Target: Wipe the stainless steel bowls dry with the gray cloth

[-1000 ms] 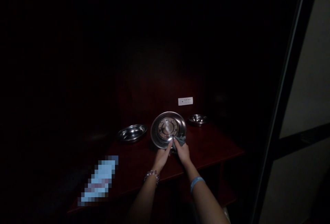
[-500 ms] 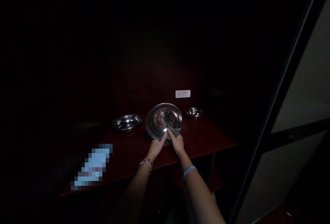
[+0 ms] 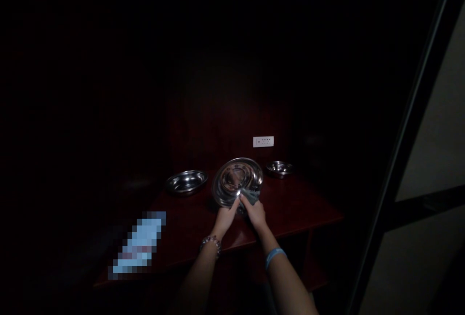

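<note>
A round, shiny steel plate (image 3: 232,178) is held up and tilted above the desk, its face turned toward me. My left hand (image 3: 225,217) grips the plate's near rim, thumb on the inner side. Beside it my right hand (image 3: 256,213) is closed on a grey-green cloth (image 3: 252,195), pressing it to the plate's lower right. The fingers of both hands are mostly hidden beneath the rim. An oval-looking steel dish (image 3: 187,182) lies on the desk to the left, and a smaller steel bowl (image 3: 279,169) stands to the right.
The dark red desk (image 3: 290,208) stands against a wall with a white power socket (image 3: 263,142). A blurred-out pale blue item (image 3: 140,245) lies at the desk's left front. To the right is a dark-framed panel (image 3: 410,160). The room is very dim.
The whole view has shifted, so things sit slightly lower and further right. Both hands still hold the plate and cloth; the plate's tilt has changed slightly.
</note>
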### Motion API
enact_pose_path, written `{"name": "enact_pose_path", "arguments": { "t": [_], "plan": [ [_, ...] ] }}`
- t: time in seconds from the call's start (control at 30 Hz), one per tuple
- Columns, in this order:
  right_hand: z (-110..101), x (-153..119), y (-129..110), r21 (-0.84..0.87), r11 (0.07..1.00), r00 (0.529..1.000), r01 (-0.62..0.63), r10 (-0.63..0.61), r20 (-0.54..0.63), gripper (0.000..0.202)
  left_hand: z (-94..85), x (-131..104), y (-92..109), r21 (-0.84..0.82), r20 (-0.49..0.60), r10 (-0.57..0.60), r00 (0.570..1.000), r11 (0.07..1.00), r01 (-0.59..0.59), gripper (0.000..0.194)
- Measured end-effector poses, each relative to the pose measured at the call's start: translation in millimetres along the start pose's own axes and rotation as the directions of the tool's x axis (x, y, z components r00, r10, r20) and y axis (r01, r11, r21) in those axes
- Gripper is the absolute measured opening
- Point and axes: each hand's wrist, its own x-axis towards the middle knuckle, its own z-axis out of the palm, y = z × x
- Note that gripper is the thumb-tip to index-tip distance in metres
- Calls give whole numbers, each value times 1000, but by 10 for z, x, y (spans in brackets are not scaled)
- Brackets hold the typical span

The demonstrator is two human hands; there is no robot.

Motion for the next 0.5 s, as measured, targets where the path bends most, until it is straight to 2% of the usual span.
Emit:
{"name": "enact_pose_path", "arguments": {
  "t": [0.17, 0.27, 0.5],
  "plan": [
    [-19, -47, -81, -84, 996, 1000, -23, 24, 12, 60, -7, 21, -5, -51, -3, -86, 996, 995, 86, 44],
    [-22, -59, -100, -118, 993, 999, -32, 33, 10, 63, -12, 15, 29, -84, -29, -101, 994, 992, 98, 39],
    [-24, -16, -21, -46, 999, 1000, 0, 1, 22, 56, 7, -8, 80, -75, -11, -93, 996, 993, 92, 48]
  ]
}}
